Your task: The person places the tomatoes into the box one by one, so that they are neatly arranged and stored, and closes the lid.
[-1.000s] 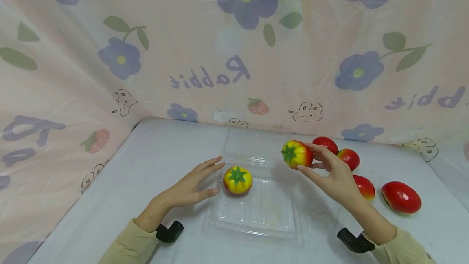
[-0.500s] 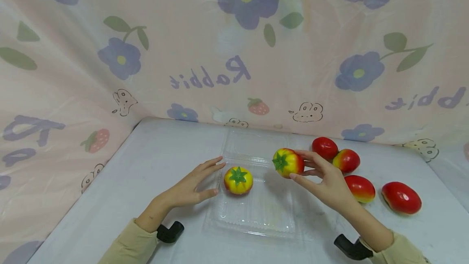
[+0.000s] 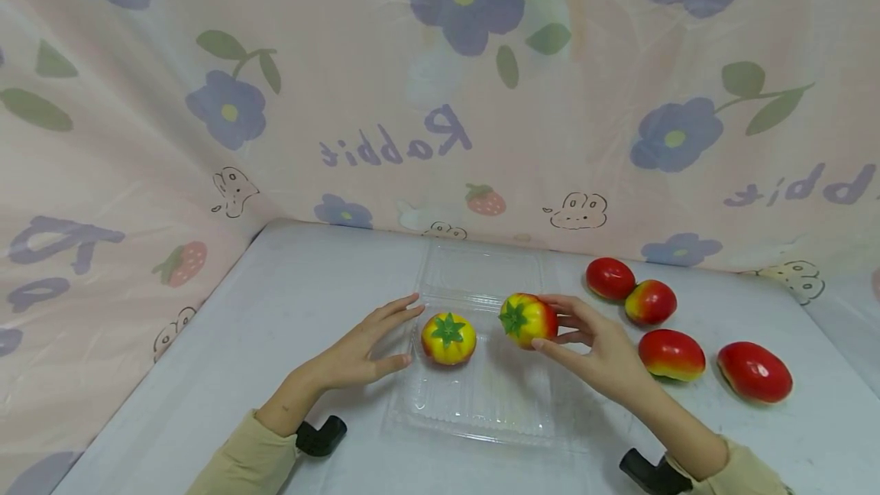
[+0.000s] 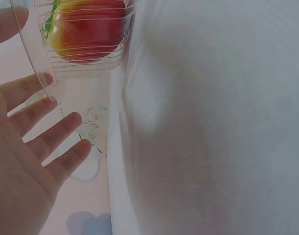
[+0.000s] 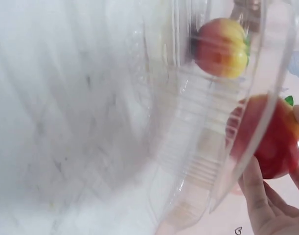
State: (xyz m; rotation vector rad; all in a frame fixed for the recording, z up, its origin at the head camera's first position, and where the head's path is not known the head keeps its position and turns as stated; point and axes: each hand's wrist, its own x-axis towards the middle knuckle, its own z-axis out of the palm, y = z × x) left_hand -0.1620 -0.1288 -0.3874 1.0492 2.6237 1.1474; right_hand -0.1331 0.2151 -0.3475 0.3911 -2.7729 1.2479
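My right hand (image 3: 601, 354) holds a yellow-and-red toy fruit (image 3: 539, 319) with a green star-shaped top between thumb and fingers. It is over the right part of a clear plastic clamshell box (image 3: 495, 407), its green top turned left. A second fruit of the same kind (image 3: 448, 351) sits inside at the left, green top up. My left hand (image 3: 351, 350) stays beside the box's left side with fingers spread, holding nothing. In the left wrist view its fingertips (image 4: 73, 120) are right at the box's rim. The right wrist view shows the held fruit (image 5: 271, 147) partly behind the clear rim.
Several red oval toy fruits lie on the white table to the right, such as one at the back (image 3: 610, 279) and one at the far right (image 3: 755, 373). The box's lid (image 3: 481, 270) lies folded open behind it. A patterned curtain (image 3: 385, 98) borders the table's back and left.
My right hand has carried the held fruit left and toward me, from beyond the box's right edge to over its right part. The left hand has stayed put.
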